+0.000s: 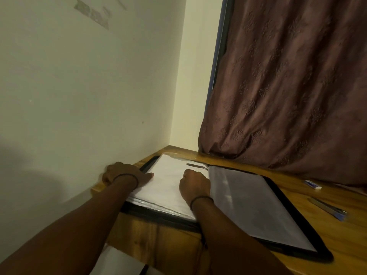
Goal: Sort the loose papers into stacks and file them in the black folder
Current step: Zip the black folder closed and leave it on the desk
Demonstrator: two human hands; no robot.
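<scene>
- Folder position: the black folder point(309, 253) is laid open on the wooden table point(337, 245), pushed into the far left corner against the wall point(79, 96). Both hands are placed on its left half.
- The papers point(168, 181) are stacked in clear sleeves on that left half, directly under both hands. A grey sleeve point(248, 199) is spread flat on the right half, just beside the right hand point(195, 183).
- The left hand point(125, 173) is set across the folder's left edge, with the thumb stretched onto the top white sheet. The other fingers are blurred, so its grip cannot be told.
- The right hand is rested knuckles-up on the sheet by the spine, fingers curled under. Whether anything is pinched is hidden.
- Both forearms are extended from near to far.
- The spine is aligned near to far, and the long axis of the open spread is angled from far left to near right.
- A pen point(327, 208) is noted on the table, right of the folder and apart from it.
</scene>
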